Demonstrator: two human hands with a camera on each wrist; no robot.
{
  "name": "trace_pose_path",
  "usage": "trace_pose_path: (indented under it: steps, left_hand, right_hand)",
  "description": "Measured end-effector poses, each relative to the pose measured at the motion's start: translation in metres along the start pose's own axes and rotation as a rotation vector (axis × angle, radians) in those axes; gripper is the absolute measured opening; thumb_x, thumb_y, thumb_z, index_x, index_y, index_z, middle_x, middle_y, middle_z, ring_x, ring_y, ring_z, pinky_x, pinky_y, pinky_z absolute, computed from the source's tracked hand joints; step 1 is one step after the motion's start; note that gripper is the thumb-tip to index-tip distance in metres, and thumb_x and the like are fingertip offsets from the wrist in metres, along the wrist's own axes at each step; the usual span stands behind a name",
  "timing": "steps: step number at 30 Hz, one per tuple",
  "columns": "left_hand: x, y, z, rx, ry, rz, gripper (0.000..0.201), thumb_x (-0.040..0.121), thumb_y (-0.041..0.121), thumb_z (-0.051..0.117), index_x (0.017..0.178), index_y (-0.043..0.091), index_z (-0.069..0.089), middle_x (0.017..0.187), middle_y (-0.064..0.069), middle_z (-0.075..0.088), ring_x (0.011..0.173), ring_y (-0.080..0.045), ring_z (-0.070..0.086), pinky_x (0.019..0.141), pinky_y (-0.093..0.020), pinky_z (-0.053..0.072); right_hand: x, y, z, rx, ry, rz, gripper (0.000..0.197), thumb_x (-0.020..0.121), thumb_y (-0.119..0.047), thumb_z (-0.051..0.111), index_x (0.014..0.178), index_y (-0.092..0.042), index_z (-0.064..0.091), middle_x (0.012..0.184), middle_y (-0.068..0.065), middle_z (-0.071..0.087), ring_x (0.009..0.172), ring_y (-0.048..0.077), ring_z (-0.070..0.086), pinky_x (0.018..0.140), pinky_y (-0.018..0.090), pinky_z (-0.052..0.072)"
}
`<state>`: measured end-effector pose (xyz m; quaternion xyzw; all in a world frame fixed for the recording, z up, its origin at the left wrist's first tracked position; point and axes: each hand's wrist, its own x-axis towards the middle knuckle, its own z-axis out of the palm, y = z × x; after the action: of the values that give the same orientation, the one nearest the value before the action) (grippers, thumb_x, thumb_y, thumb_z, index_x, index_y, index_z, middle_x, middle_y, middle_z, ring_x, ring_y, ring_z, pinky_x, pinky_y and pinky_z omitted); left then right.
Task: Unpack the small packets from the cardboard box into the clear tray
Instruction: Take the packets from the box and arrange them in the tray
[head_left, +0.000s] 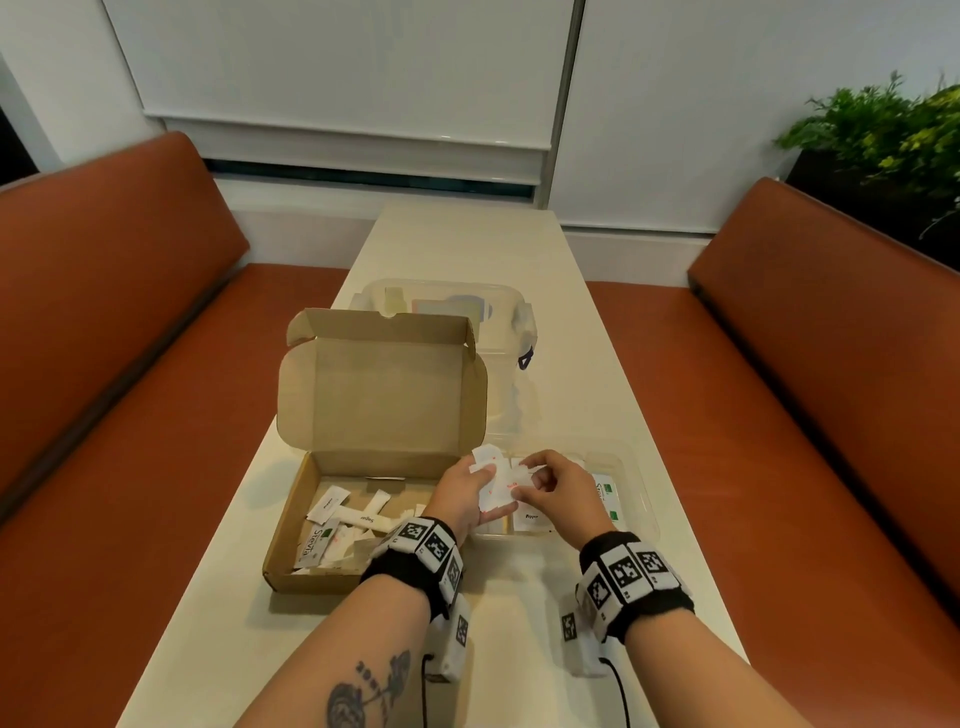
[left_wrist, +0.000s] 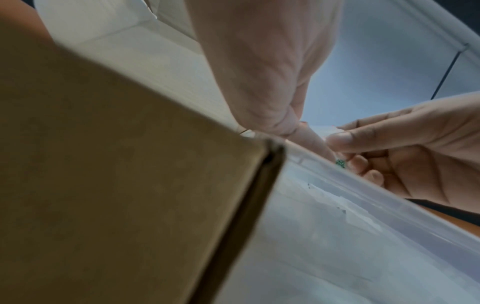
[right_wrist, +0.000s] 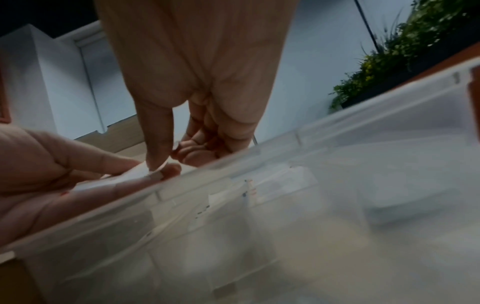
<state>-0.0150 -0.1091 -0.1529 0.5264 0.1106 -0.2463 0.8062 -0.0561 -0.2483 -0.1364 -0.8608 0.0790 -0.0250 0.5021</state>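
Left hand (head_left: 464, 493) holds a fan of white packets (head_left: 494, 475) over the clear tray (head_left: 641, 499); right hand (head_left: 558, 491) pinches one. More packets lie in the open cardboard box (head_left: 311, 519) on the tabletop (head_left: 519, 649).

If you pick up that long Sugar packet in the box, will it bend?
Probably a little. The Sugar packet is a long, thin paper stick, so it likely flexes. It looks light, resting atop other packets in the cardboard box. It lies flat, so rolling seems unlikely.

Brown cardboard box (head_left: 332, 519), white red-printed packets (head_left: 496, 480), clear tray (head_left: 641, 499), rust-orange benches (head_left: 805, 389), black-and-white checkered wristbands (head_left: 631, 577).
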Motion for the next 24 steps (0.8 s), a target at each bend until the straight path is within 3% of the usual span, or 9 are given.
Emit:
trace_pose_path:
  steps: [4,7,10,13,17,21,24]
  left_hand:
    - [0.003,-0.003,-0.001,0.019,0.002,-0.001,0.021,0.099,0.005,0.042,0.117,0.010,0.052,0.106,-0.017,0.063,0.092,-0.031,0.064,0.059,-0.035,0.060]
    - [0.003,-0.003,-0.003,0.015,-0.019,-0.016,0.019,0.100,0.005,0.040,0.101,0.018,0.054,0.079,-0.014,0.071,0.075,-0.028,0.070,0.063,-0.034,0.059]
    - [0.004,-0.003,-0.004,0.018,-0.019,-0.018,0.020,0.100,0.005,0.040,0.099,0.020,0.053,0.081,-0.015,0.070,0.077,-0.029,0.070,0.063,-0.034,0.059]
    - [0.004,-0.002,-0.002,0.031,-0.015,-0.015,0.020,0.100,0.006,0.040,0.098,0.021,0.053,0.082,-0.015,0.070,0.078,-0.028,0.070,0.065,-0.035,0.059]
    - [0.003,-0.001,-0.001,0.020,-0.018,-0.014,0.018,0.100,0.005,0.040,0.102,0.019,0.051,0.086,-0.017,0.068,0.078,-0.028,0.069,0.063,-0.034,0.059]
    - [0.003,-0.001,-0.001,0.031,-0.014,-0.012,0.017,0.100,0.005,0.040,0.109,0.016,0.049,0.088,-0.017,0.067,0.080,-0.029,0.068,0.063,-0.034,0.059]
    - [0.003,-0.001,0.000,0.032,-0.015,-0.007,0.019,0.101,0.004,0.039,0.115,0.013,0.047,0.088,-0.018,0.065,0.080,-0.029,0.067,0.063,-0.034,0.058]
  right_hand:
    - [0.002,0.004,-0.015,0.010,0.017,-0.020,0.003,0.084,-0.013,0.067,0.085,-0.012,0.064,0.069,-0.001,0.051,0.065,0.013,0.046,0.063,0.023,0.042]
    - [0.006,0.011,-0.038,-0.006,0.138,0.018,0.011,0.084,-0.015,0.067,0.077,-0.011,0.059,0.068,0.000,0.054,0.063,0.013,0.047,0.061,0.024,0.040]
    - [0.009,0.017,-0.059,-0.086,0.180,0.068,0.018,0.080,-0.014,0.069,0.071,-0.015,0.053,0.066,-0.002,0.053,0.060,0.012,0.046,0.056,0.021,0.035]
    - [0.010,0.022,-0.065,-0.264,0.070,0.120,0.022,0.079,-0.016,0.073,0.066,-0.018,0.055,0.066,-0.004,0.055,0.059,0.008,0.046,0.055,0.019,0.036]
    - [0.012,0.029,-0.060,-0.503,-0.021,0.156,0.007,0.085,-0.019,0.068,0.081,-0.013,0.068,0.091,0.003,0.066,0.076,0.013,0.056,0.067,0.022,0.043]
    - [0.014,0.029,-0.051,-0.880,-0.032,0.040,0.019,0.092,-0.029,0.058,0.098,-0.017,0.072,0.111,0.003,0.059,0.108,0.022,0.048,0.088,0.030,0.045]
    - [0.016,0.028,-0.045,-1.043,-0.112,-0.028,0.021,0.095,-0.024,0.052,0.105,-0.020,0.070,0.115,0.001,0.057,0.112,0.023,0.043,0.088,0.031,0.044]
